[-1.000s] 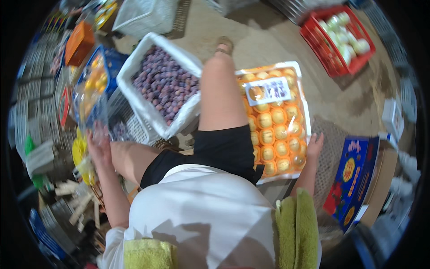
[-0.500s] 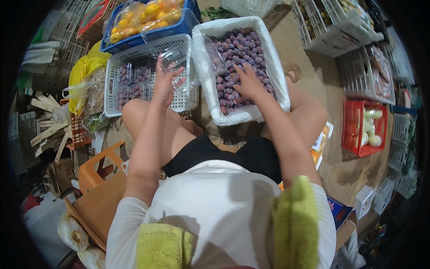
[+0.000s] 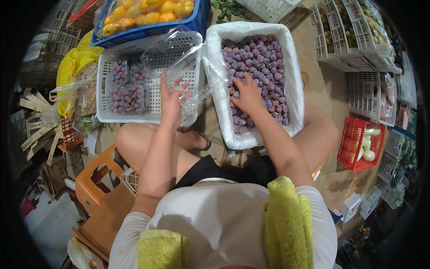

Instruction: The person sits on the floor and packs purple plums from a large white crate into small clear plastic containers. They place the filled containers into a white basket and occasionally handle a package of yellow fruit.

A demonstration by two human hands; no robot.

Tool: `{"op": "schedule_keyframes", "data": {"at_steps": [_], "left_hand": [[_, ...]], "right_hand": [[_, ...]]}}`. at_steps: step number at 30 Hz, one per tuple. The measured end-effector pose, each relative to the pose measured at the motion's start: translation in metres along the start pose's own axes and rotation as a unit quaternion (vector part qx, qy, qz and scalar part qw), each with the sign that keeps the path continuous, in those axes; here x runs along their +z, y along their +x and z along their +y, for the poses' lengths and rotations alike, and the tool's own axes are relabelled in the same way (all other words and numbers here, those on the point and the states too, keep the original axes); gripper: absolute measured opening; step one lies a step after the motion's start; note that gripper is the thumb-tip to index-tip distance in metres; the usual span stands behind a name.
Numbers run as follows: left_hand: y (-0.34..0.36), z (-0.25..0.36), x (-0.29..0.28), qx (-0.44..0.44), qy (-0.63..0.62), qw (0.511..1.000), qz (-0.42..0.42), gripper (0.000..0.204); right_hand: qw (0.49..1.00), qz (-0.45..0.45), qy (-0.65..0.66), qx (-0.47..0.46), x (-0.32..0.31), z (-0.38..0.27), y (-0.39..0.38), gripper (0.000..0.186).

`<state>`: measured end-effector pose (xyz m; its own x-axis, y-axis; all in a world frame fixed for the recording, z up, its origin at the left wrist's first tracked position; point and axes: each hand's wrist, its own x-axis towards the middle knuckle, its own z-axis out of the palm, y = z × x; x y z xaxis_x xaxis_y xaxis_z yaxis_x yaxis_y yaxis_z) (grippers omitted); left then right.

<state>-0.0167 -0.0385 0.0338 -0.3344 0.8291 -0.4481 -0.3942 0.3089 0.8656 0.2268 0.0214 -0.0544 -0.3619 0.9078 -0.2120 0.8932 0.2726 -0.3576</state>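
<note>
A clear, opened plastic clamshell box (image 3: pixel 201 85) rests against the spread fingers of my left hand (image 3: pixel 171 104), which holds it up from below. It spans the gap between a white perforated crate (image 3: pixel 181 117) and a lined crate (image 3: pixel 222 130) of purple plums (image 3: pixel 264 71). My right hand (image 3: pixel 247 95) reaches into the plums near their left side, fingers apart and touching the fruit; whether a plum sits under the palm is hidden. Inside the white crate, several clear boxes filled with plums (image 3: pixel 133 98) stand together at the left.
Behind the white crate stands a blue crate (image 3: pixel 150 29) of bagged yellow-orange fruit (image 3: pixel 165 8). A yellow bag (image 3: pixel 74 62) is at the left, near an orange stool (image 3: pixel 96 177). Stacked white crates (image 3: pixel 354 40) and a red basket (image 3: pixel 360 145) are on the right.
The whole view has shifted, so the crates appear lower. My right hand has moved toward the left side of the plums, nearer the clamshell box. My left hand still supports the box.
</note>
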Motion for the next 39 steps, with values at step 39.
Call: {"op": "schedule_keyframes", "data": {"at_steps": [39], "left_hand": [[0.012,-0.051,0.014,-0.121,0.029,0.989,-0.081,0.048]], "right_hand": [[0.987,0.105,0.092,0.085,0.040,0.078,-0.033,0.066]]}}
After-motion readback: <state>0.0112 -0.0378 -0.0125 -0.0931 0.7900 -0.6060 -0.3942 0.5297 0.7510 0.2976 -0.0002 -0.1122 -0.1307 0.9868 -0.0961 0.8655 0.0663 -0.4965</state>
